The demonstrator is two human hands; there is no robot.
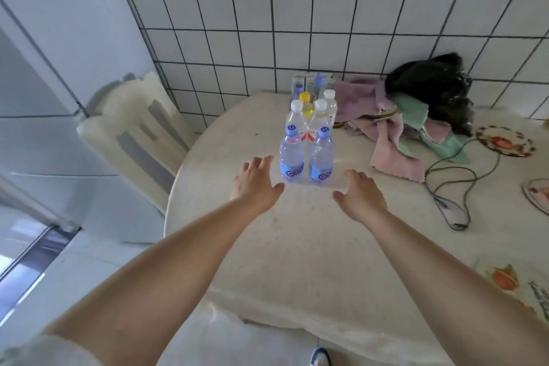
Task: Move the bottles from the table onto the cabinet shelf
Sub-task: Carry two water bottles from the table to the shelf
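Observation:
Several plastic bottles stand in two rows on the white table [297,246]. Nearest me are two clear bottles with blue caps and blue labels, the left one [292,157] and the right one [320,160]. Behind them stand white-capped bottles [297,119], a yellow-capped bottle [305,102] and more blue-capped ones near the wall. My left hand [255,184] hovers open just left of the front left bottle, not touching it. My right hand [361,196] is open just right of the front right bottle, also apart from it. No cabinet shelf is in view.
Pink and green cloths [395,134] and a black bag [430,80] lie at the back right. A cable [451,187] and patterned plates [505,141] sit to the right. A white chair [139,134] stands left of the table, against a tiled wall.

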